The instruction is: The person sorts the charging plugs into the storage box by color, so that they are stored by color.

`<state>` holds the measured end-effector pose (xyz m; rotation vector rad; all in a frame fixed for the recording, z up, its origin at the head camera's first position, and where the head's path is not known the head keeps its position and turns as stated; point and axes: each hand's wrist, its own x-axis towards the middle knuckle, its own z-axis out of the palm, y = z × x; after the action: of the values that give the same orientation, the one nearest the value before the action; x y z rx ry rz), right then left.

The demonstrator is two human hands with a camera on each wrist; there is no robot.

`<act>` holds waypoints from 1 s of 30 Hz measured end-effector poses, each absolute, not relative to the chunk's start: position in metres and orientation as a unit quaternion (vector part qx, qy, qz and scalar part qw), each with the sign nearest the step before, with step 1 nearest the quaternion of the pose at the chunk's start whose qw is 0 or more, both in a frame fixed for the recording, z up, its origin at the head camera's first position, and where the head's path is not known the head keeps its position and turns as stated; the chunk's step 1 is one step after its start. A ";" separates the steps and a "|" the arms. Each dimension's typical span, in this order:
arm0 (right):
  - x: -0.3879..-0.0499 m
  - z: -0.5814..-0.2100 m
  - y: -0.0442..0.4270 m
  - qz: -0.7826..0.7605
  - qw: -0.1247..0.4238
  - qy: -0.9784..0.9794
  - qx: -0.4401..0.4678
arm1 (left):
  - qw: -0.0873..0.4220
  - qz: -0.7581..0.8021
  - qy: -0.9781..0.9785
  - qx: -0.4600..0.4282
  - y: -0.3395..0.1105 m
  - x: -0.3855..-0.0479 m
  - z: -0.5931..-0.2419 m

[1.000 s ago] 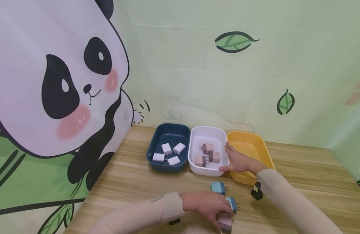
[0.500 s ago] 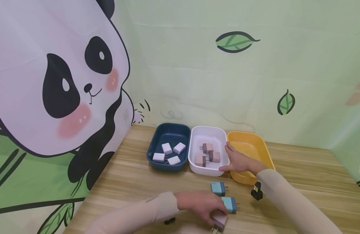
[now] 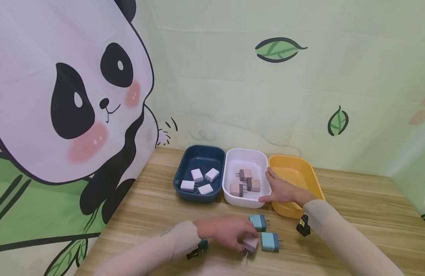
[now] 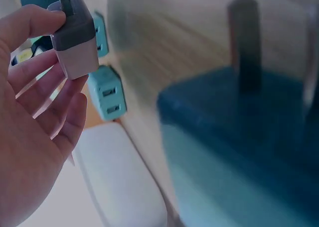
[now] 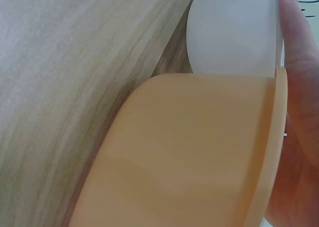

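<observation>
My left hand (image 3: pixel 226 231) pinches a pink charger plug (image 3: pixel 249 243) with a greyish-brown prong end, above the wooden table. In the left wrist view the thumb and fingers hold this plug (image 4: pixel 77 40), prongs up in that view. Two teal charger plugs (image 3: pixel 257 222) with blue prong ends lie just beyond and right of it. Another teal plug (image 4: pixel 209 157) looms close to the left wrist camera. My right hand (image 3: pixel 283 189) rests across the adjoining rims of the white tray (image 3: pixel 245 204) and the yellow tray (image 3: pixel 286 211), fingers extended.
The white tray holds three pink plugs (image 3: pixel 252 185). Left of it stands a dark blue tray (image 3: pixel 198 197) with several white plugs (image 3: pixel 187 186). A wrist camera (image 3: pixel 303 226) hangs under the right sleeve. A panda-printed cloth (image 3: pixel 216 96) rises behind the table.
My left hand has moved left and slightly away from the table's front edge, carrying the pink charger plug. A teal plug it partly covered is now in full view. The right hand stays put.
</observation>
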<state>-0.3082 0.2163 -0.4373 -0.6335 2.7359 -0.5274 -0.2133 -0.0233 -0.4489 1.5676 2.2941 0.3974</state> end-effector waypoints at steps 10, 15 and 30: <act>-0.309 -0.440 0.217 -0.182 0.138 0.949 -0.218 | 0.112 0.139 0.830 0.529 -0.035 -0.224 -0.438; -0.310 -0.441 0.218 -0.189 0.135 0.946 -0.224 | 0.111 0.160 0.838 0.509 -0.042 -0.229 -0.431; -0.311 -0.442 0.218 -0.187 0.133 0.948 -0.222 | 0.077 0.210 0.850 0.476 -0.057 -0.247 -0.424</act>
<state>-0.3108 0.2178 -0.4417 -0.6431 2.7495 -0.5433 -0.2467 -0.0569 -0.4235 1.4272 2.5474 0.6300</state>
